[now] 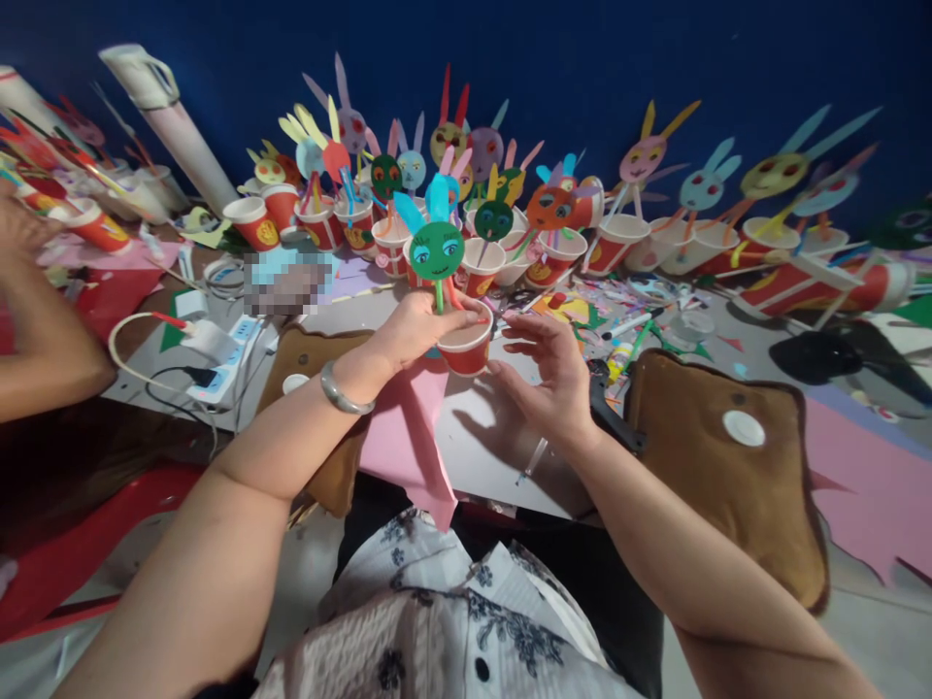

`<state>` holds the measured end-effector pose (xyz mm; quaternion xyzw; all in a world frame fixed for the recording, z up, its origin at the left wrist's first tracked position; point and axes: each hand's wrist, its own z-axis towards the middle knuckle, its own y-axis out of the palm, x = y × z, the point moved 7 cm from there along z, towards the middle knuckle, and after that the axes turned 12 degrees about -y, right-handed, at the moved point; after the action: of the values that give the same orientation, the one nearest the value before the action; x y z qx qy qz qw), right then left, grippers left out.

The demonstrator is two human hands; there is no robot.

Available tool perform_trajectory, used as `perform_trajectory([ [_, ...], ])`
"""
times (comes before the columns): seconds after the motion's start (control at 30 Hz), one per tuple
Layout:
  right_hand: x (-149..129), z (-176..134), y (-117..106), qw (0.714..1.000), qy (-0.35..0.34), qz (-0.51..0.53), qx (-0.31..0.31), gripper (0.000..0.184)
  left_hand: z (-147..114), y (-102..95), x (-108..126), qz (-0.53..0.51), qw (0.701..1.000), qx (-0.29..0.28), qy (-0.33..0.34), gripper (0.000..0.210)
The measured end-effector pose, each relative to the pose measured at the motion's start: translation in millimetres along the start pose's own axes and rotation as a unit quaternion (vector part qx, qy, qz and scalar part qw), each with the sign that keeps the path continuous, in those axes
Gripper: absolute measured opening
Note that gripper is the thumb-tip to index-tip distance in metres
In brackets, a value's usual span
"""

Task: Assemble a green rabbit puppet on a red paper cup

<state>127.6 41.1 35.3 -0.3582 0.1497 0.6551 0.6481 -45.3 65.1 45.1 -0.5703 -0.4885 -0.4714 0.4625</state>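
Note:
My left hand (418,330), with a bangle on the wrist, grips a red-and-white paper cup (466,351) by its rim, thumb across the opening. Rising above that hand is a green round paper face (437,252) with blue paper ears, on a green strip; its lower end is hidden by my fingers. Beside the cup's right side, my right hand (546,374) has its fingers spread and curved around nothing. Whether a fingertip touches the cup I cannot tell. Pink paper (408,437) lies below the cup on the grey table (481,456).
Several cups with rabbit-eared paper faces (557,204) line the back. Brown cushion-like pads (728,456) flank the work area. A power strip (231,359) with cables lies left, near another person's arm (50,311). Paper scraps (582,311) and a black-handled tool (615,413) lie right.

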Motion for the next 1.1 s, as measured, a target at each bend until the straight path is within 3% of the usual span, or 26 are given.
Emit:
perform_trajectory([
  [0.1, -9, 3, -6, 0.997, -0.038, -0.071, 0.003, 0.013, 0, -7.1, 5, 0.008, 1.0, 0.022, 0.012, 0.012],
  [0.23, -16, 2, -2, 0.994, -0.025, -0.102, -0.043, 0.025, -1, -16.8, 11, 0.006, 0.998, 0.048, 0.038, 0.013],
  [0.33, -24, -4, 12, 0.99, -0.012, -0.052, -0.13, 0.02, 0, -26.9, 13, -0.007, 0.994, 0.088, 0.062, 0.015],
  [0.4, -36, -13, 27, 0.975, -0.031, -0.003, -0.218, 0.033, 3, -31.4, 13, -0.032, 0.992, 0.099, 0.077, 0.016],
  [0.5, -56, -34, 50, 0.934, -0.066, 0.029, -0.351, 0.072, 7, -34.5, 11, -0.066, 0.99, 0.095, 0.085, 0.018],
  [0.6, -72, -54, 70, 0.898, -0.093, 0.024, -0.428, 0.09, 10, -35.6, 8, -0.075, 0.989, 0.085, 0.094, 0.02],
  [0.8, -85, -74, 111, 0.873, -0.146, 0.029, -0.464, 0.094, 12, -32.6, 6, -0.079, 0.989, 0.06, 0.107, 0.015],
  [0.97, -78, -90, 141, 0.864, -0.149, 0.011, -0.48, 0.102, 11, -24.3, 7, -0.069, 0.993, 0.055, 0.074, 0.008],
  [1.1, -76, -92, 151, 0.868, -0.133, -0.035, -0.478, 0.105, 9, -19.3, 7, -0.064, 0.995, 0.049, 0.057, 0.009],
])
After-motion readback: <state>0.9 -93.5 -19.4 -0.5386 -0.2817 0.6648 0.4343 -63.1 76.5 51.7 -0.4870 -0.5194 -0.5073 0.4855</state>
